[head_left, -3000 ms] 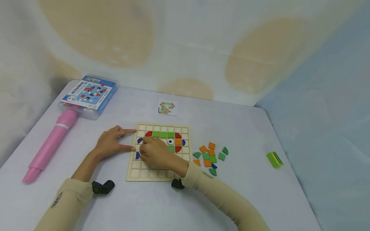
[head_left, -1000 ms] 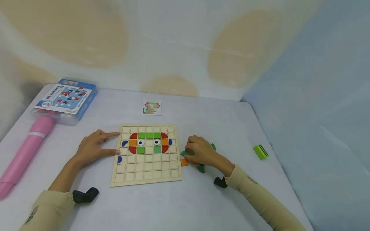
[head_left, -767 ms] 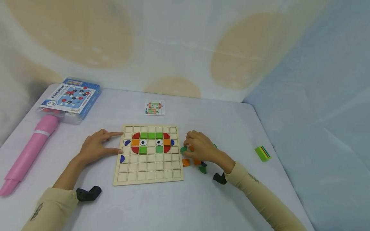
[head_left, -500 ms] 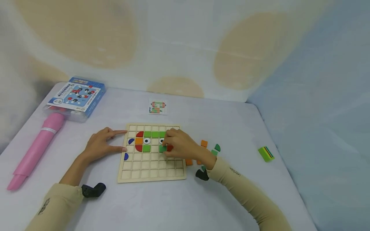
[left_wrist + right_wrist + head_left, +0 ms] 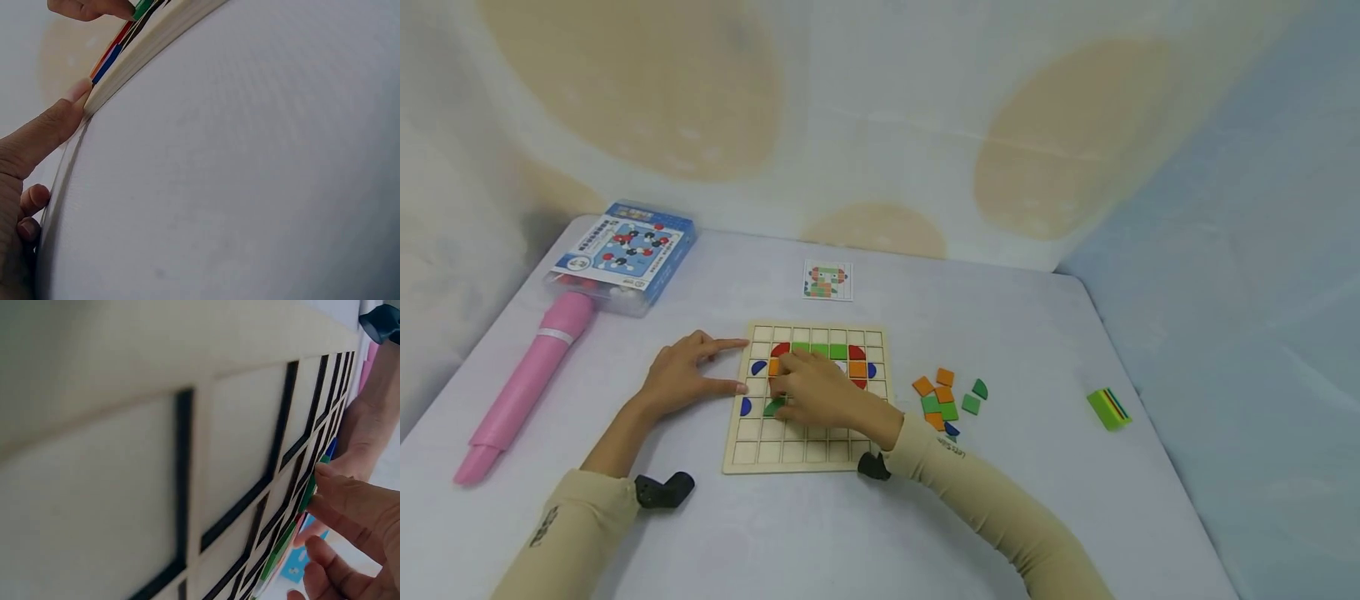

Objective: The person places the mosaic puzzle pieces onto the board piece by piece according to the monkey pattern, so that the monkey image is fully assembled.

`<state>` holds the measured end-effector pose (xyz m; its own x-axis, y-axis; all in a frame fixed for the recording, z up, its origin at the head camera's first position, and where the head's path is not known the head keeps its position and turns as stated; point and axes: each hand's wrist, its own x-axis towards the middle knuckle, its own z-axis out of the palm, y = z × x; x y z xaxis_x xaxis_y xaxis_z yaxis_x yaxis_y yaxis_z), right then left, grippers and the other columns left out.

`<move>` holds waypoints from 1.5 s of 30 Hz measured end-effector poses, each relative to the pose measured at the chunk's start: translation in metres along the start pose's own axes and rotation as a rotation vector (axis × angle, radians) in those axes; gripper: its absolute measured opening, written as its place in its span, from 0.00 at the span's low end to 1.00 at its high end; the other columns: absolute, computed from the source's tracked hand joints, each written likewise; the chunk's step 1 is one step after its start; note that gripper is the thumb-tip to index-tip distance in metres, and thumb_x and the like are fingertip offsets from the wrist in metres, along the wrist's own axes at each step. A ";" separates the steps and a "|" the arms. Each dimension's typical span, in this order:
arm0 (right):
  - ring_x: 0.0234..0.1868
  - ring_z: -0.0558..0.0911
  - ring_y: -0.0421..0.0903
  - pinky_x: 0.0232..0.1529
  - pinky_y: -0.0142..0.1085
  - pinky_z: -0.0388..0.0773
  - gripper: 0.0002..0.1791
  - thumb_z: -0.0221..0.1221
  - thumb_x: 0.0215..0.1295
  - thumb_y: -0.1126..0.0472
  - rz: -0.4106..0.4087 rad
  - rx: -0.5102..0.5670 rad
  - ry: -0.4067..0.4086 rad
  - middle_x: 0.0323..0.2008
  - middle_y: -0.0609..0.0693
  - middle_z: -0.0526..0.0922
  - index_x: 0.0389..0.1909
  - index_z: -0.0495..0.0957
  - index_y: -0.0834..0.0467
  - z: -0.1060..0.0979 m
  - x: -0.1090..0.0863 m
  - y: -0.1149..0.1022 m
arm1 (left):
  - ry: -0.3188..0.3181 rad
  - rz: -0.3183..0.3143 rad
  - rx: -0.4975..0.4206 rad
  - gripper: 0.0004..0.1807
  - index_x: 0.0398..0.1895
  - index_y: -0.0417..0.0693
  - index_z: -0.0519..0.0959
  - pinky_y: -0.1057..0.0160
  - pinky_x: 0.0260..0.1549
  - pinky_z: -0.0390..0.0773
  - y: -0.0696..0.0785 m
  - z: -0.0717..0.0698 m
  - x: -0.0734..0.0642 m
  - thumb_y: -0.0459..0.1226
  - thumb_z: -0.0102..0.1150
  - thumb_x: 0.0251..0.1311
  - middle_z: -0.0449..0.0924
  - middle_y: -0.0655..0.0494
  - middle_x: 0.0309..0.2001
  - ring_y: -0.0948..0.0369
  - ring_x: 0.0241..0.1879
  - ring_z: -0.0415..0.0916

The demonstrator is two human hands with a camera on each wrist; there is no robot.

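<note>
A square wooden grid board (image 5: 806, 468) lies on the table, with red, green, orange and blue tiles and round eye tiles set in its cells. My left hand (image 5: 681, 375) is at the board's left side, thumb and index finger spread, both tips at the edge. In the left wrist view its thumb (image 5: 56, 122) lies against the board's side. My right hand (image 5: 827, 392) is over the board, covering some tiles, and pinches a green quarter-circle tile (image 5: 773, 407) at a cell beside a blue half-circle tile (image 5: 746, 407). The right wrist view shows thumb and fingers on the green tile (image 5: 309, 490).
Loose orange, green and blue tiles (image 5: 945, 395) lie right of the board. A pattern card (image 5: 828, 280) is behind it. At the back left are a molecule-model box (image 5: 625, 250) and a pink cylindrical object (image 5: 523, 383). A small green striped block (image 5: 1108, 410) sits far right.
My right hand has moved left from the loose tiles onto the board, bringing the green quarter-circle tile. The left hand stays at the board's edge. The head view has shifted slightly.
</note>
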<state>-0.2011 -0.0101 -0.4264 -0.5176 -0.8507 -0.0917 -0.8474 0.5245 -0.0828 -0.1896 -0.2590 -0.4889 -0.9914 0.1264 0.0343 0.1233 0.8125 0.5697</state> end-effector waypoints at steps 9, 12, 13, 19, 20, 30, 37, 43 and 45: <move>0.45 0.67 0.42 0.44 0.31 0.66 0.12 0.68 0.60 0.46 0.057 0.072 0.022 0.42 0.44 0.74 0.42 0.85 0.44 0.003 0.000 0.001 | -0.016 -0.005 0.011 0.42 0.65 0.61 0.76 0.57 0.37 0.57 0.000 -0.001 0.001 0.61 0.74 0.44 0.69 0.52 0.37 0.56 0.34 0.62; 0.44 0.66 0.42 0.44 0.30 0.64 0.13 0.69 0.60 0.46 0.055 0.072 0.021 0.41 0.44 0.74 0.44 0.85 0.43 0.004 0.001 0.000 | -0.015 -0.001 0.012 0.42 0.66 0.61 0.76 0.57 0.37 0.57 0.000 0.000 0.000 0.61 0.74 0.44 0.70 0.52 0.37 0.56 0.34 0.62; 0.44 0.66 0.42 0.44 0.30 0.64 0.13 0.69 0.60 0.46 0.051 0.068 0.017 0.41 0.43 0.73 0.44 0.86 0.42 0.004 0.002 -0.001 | -0.013 0.001 0.012 0.42 0.66 0.61 0.76 0.57 0.37 0.58 0.000 0.000 0.000 0.61 0.74 0.44 0.70 0.52 0.38 0.56 0.34 0.62; 0.42 0.67 0.42 0.43 0.29 0.63 0.08 0.71 0.58 0.48 0.040 0.143 -0.014 0.38 0.43 0.77 0.38 0.87 0.43 0.000 0.009 -0.001 | -0.009 -0.010 0.010 0.42 0.66 0.61 0.76 0.56 0.38 0.59 0.000 -0.002 -0.004 0.62 0.73 0.44 0.71 0.51 0.39 0.56 0.35 0.63; 0.42 0.67 0.42 0.43 0.28 0.63 0.07 0.71 0.58 0.49 0.047 0.165 -0.022 0.38 0.43 0.77 0.36 0.88 0.43 -0.002 0.010 0.000 | -0.011 -0.014 0.008 0.43 0.66 0.61 0.76 0.56 0.38 0.59 -0.001 -0.003 -0.004 0.62 0.73 0.44 0.71 0.51 0.39 0.56 0.35 0.64; 0.42 0.67 0.42 0.43 0.30 0.60 0.05 0.71 0.58 0.51 0.029 0.166 -0.062 0.30 0.39 0.77 0.31 0.85 0.45 -0.005 0.011 0.003 | -0.012 -0.006 0.015 0.42 0.66 0.63 0.76 0.56 0.37 0.57 -0.002 0.001 -0.001 0.63 0.73 0.44 0.68 0.52 0.37 0.56 0.34 0.61; 0.45 0.67 0.43 0.43 0.31 0.65 0.09 0.69 0.59 0.46 0.049 0.008 -0.106 0.40 0.41 0.76 0.39 0.84 0.40 -0.008 0.004 0.004 | -0.027 0.011 0.008 0.43 0.66 0.62 0.75 0.56 0.38 0.59 0.004 0.007 0.008 0.62 0.73 0.44 0.70 0.52 0.38 0.56 0.35 0.63; 0.50 0.66 0.42 0.49 0.33 0.68 0.14 0.65 0.63 0.43 0.038 -0.081 -0.085 0.48 0.43 0.75 0.48 0.82 0.38 -0.007 0.000 0.000 | -0.029 0.008 0.029 0.43 0.66 0.60 0.75 0.53 0.39 0.62 0.005 0.001 0.003 0.63 0.72 0.45 0.72 0.50 0.41 0.55 0.38 0.66; 0.50 0.66 0.42 0.50 0.33 0.68 0.15 0.64 0.64 0.43 0.032 -0.059 -0.054 0.49 0.43 0.74 0.50 0.82 0.39 -0.009 -0.005 0.001 | -0.028 -0.001 0.034 0.43 0.66 0.60 0.76 0.54 0.38 0.62 0.003 -0.001 0.000 0.63 0.72 0.45 0.72 0.49 0.41 0.55 0.38 0.66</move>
<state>-0.2005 -0.0056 -0.4170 -0.5390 -0.8295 -0.1464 -0.8367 0.5473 -0.0201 -0.1893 -0.2572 -0.4869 -0.9900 0.1410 0.0105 0.1242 0.8317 0.5412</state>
